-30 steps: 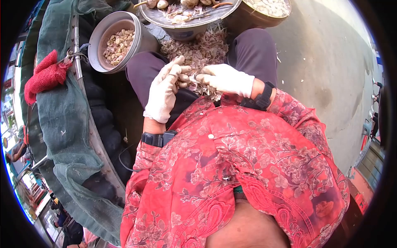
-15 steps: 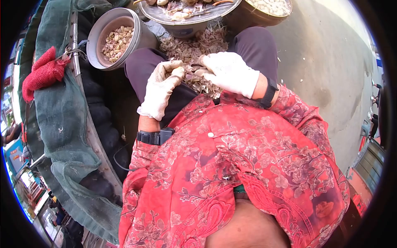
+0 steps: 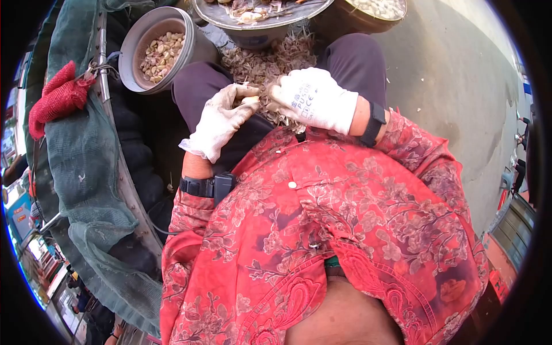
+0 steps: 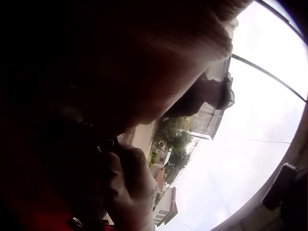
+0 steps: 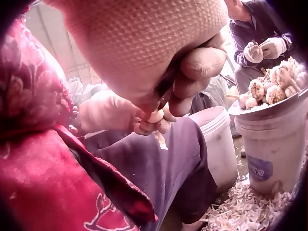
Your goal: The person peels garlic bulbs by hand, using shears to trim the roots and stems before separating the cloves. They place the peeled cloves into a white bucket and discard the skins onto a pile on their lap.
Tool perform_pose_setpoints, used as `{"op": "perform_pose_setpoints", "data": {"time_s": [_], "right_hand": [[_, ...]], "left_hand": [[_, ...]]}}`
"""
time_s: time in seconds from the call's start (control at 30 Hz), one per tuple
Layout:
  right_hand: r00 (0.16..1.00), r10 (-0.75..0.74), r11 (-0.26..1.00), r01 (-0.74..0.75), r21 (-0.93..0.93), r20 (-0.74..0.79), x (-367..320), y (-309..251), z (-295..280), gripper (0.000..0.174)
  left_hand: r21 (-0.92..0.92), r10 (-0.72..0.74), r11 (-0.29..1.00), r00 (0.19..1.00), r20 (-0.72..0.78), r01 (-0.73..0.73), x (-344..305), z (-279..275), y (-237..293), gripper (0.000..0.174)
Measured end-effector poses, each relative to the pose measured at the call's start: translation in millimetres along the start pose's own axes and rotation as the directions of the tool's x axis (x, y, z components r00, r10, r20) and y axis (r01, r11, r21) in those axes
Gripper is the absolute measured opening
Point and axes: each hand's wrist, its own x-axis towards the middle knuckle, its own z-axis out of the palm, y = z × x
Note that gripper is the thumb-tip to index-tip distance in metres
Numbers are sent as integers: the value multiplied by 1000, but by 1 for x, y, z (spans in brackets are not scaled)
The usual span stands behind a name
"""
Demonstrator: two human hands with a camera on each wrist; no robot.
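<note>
In the head view both hands wear white gloves and meet above the lap. My left hand (image 3: 217, 122) pinches a pale garlic clove (image 3: 250, 100) between thumb and fingers. In the right wrist view a strip of peel (image 5: 161, 141) hangs under that clove. My right hand (image 3: 317, 100) is curled just to the right of it. A small knife (image 5: 166, 97), mostly hidden inside its fingers, reaches down to the clove. Darkness covers most of the left wrist view.
Peeled cloves fill a bucket (image 3: 187, 29) at upper left. Garlic bulbs (image 5: 274, 89) lie on a tray topping a white pail (image 5: 269, 144). Papery skins (image 3: 253, 63) cover the ground between the knees. White cloves (image 3: 376, 8) sit in another tub. Another gloved person (image 5: 257, 29) sits opposite.
The left hand has drawn back and to the left, and the clove now shows in its pinch. The right hand has rolled over, showing the printed back of its glove, close to the clove.
</note>
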Motion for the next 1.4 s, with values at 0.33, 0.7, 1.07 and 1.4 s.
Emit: {"op": "perform_pose_setpoints", "data": {"time_s": [0.33,0.7,1.07,1.4], "right_hand": [[996,46,999,-46,-6,72,0,-11,-4,22],[987,-57,998,59,-9,153,3,-4,-6,20],[973,222,969,-227,95,62,4,20,-5,23],[945,252,881,-313,355,208,-10,11,-6,41]], "left_hand": [[216,-44,976,995,87,24,-1,-5,2,26],[498,-11,865,991,134,-58,-2,5,-10,20],[-62,23,998,998,56,-19,-4,8,-14,32],[-175,45,983,999,-20,-48,-1,9,-11,37]]}}
